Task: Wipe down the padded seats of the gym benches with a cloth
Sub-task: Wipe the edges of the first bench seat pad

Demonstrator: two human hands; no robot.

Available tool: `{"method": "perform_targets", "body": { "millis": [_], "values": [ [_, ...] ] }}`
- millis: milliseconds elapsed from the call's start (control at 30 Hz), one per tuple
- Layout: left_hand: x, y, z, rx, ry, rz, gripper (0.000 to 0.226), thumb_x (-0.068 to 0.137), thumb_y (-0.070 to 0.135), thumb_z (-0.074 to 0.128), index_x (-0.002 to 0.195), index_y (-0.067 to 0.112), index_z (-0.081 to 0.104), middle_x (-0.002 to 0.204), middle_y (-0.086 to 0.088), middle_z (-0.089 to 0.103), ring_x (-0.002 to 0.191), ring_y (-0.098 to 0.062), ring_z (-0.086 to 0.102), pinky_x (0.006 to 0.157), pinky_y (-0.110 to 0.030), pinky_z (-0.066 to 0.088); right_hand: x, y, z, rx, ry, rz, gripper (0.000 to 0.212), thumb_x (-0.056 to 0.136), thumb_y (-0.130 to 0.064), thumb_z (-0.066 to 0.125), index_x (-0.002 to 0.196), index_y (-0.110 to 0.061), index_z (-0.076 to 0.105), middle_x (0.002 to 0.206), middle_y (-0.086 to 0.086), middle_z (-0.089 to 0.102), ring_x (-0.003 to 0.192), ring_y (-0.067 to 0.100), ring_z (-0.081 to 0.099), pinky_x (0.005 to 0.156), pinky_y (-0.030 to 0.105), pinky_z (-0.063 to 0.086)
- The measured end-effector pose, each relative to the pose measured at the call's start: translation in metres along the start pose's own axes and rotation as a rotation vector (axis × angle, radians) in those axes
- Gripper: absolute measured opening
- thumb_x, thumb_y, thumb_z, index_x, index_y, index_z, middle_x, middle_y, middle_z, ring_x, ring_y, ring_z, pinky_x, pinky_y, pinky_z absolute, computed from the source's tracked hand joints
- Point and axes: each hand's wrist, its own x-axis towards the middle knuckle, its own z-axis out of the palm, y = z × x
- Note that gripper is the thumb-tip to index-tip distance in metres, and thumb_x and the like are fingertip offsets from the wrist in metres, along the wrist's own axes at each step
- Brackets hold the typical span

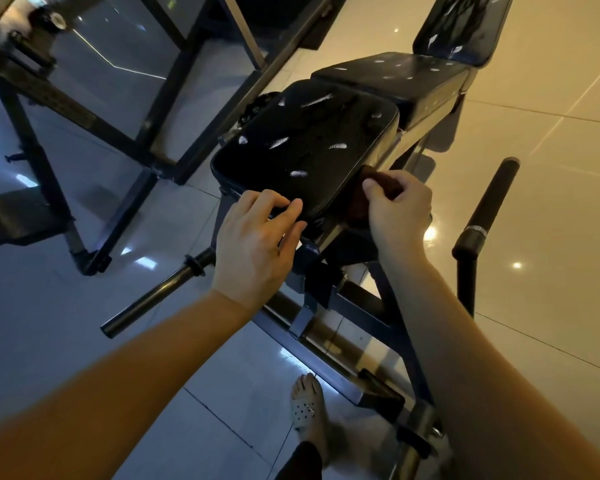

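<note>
Two bare forearms [465, 341] reached up from the bottom of the view toward the bench. The right hand [399, 209] was closed round a dark reddish cloth [381, 183], thumb on top and fingers curled beneath, bunching it against the side wall of the padded seat [305, 150]. The seat's black top spread away from that grip, up and to the left. Just left of the grip, across the seat's near corner, the left hand [257, 244] lay with loosely bent fingers, tips touching the rim and holding nothing. Beyond the grip a second pad [395, 77] and a tilted back pad [465, 26] followed in line. Right of it stood a padded handle [492, 199]. Below it, a foot in a perforated sandal [305, 407] stood on the tiled floor [551, 150].
</note>
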Motion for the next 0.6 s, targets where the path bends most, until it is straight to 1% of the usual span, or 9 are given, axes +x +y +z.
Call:
{"method": "perform_targets", "body": {
  "millis": [67, 133, 200, 300, 367, 433, 500, 533, 600],
  "values": [
    [0.000, 0.002, 0.001, -0.014, -0.002, -0.023, 0.030, 0.101, 0.022, 0.063, 0.124, 0.003, 0.069, 0.109, -0.011, 0.063, 0.095, -0.021, 0.054, 0.073, -0.032, 0.048, -0.023, 0.006, 0.004, -0.015, -0.042, -0.040, 0.018, 0.098, -0.027, 0.065, 0.116, -0.023, 0.064, 0.103, -0.014, 0.060, 0.097, 0.001, 0.058, 0.084, 0.024, 0.055],
    [-0.001, 0.002, 0.003, -0.022, -0.006, -0.035, 0.031, 0.101, 0.022, 0.063, 0.125, 0.002, 0.068, 0.111, -0.012, 0.063, 0.094, -0.021, 0.054, 0.075, -0.028, 0.046, -0.054, 0.018, 0.010, -0.047, -0.100, -0.103, 0.019, 0.097, -0.029, 0.065, 0.116, -0.026, 0.064, 0.107, -0.015, 0.061, 0.103, 0.002, 0.058, 0.090, 0.023, 0.050],
    [-0.003, 0.000, 0.002, -0.010, -0.006, -0.031, 0.032, 0.101, 0.021, 0.065, 0.125, 0.001, 0.067, 0.111, -0.013, 0.062, 0.095, -0.023, 0.055, 0.075, -0.027, 0.045, -0.066, 0.023, 0.014, -0.055, -0.105, -0.151, 0.017, 0.096, -0.027, 0.067, 0.113, -0.026, 0.066, 0.104, -0.014, 0.064, 0.101, 0.000, 0.058, 0.091, 0.019, 0.047],
    [-0.003, 0.002, 0.003, -0.013, 0.011, -0.044, 0.030, 0.100, 0.020, 0.066, 0.124, 0.002, 0.069, 0.111, -0.013, 0.063, 0.096, -0.025, 0.056, 0.075, -0.029, 0.047, -0.031, 0.017, 0.009, -0.100, -0.035, -0.192, 0.013, 0.095, -0.024, 0.069, 0.108, -0.023, 0.070, 0.094, -0.013, 0.065, 0.092, -0.001, 0.059, 0.082, 0.015, 0.046],
    [-0.004, 0.004, 0.006, -0.019, 0.033, -0.060, 0.030, 0.100, 0.019, 0.067, 0.124, 0.002, 0.069, 0.111, -0.013, 0.063, 0.095, -0.025, 0.056, 0.074, -0.031, 0.048, 0.009, 0.011, 0.002, -0.122, 0.014, -0.113, 0.011, 0.096, -0.026, 0.068, 0.107, -0.022, 0.070, 0.087, -0.018, 0.060, 0.084, -0.005, 0.056, 0.075, 0.011, 0.045],
    [-0.006, 0.006, 0.009, -0.025, 0.062, -0.070, 0.029, 0.100, 0.019, 0.066, 0.124, 0.002, 0.070, 0.111, -0.012, 0.063, 0.096, -0.026, 0.056, 0.075, -0.031, 0.047, 0.034, 0.008, -0.001, -0.082, 0.042, -0.074, 0.006, 0.097, -0.026, 0.067, 0.103, -0.026, 0.068, 0.087, -0.018, 0.058, 0.084, -0.003, 0.056, 0.081, 0.022, 0.054],
    [-0.008, 0.007, 0.011, -0.011, 0.093, -0.078, 0.029, 0.100, 0.020, 0.064, 0.123, 0.003, 0.071, 0.111, -0.012, 0.064, 0.096, -0.028, 0.055, 0.077, -0.031, 0.045, 0.026, 0.013, 0.004, -0.072, 0.032, -0.124, 0.004, 0.097, -0.027, 0.067, 0.097, -0.031, 0.065, 0.090, -0.015, 0.061, 0.089, 0.002, 0.059, 0.089, 0.035, 0.057],
    [-0.008, 0.008, 0.012, 0.002, 0.105, -0.079, 0.030, 0.101, 0.021, 0.063, 0.123, 0.003, 0.070, 0.111, -0.012, 0.064, 0.096, -0.028, 0.055, 0.079, -0.028, 0.041, 0.009, 0.019, 0.007, -0.077, 0.004, -0.172, 0.002, 0.097, -0.027, 0.067, 0.098, -0.029, 0.066, 0.092, -0.013, 0.063, 0.091, 0.002, 0.059, 0.090, 0.033, 0.056],
    [-0.010, 0.009, 0.014, 0.029, 0.126, -0.076, 0.030, 0.101, 0.021, 0.062, 0.123, 0.002, 0.070, 0.111, -0.013, 0.064, 0.096, -0.028, 0.055, 0.081, -0.022, 0.034, -0.031, 0.032, 0.012, -0.086, -0.066, -0.292, 0.008, 0.096, -0.027, 0.068, 0.104, -0.026, 0.069, 0.097, -0.013, 0.064, 0.095, -0.001, 0.059, 0.090, 0.018, 0.049]
  ]
}}
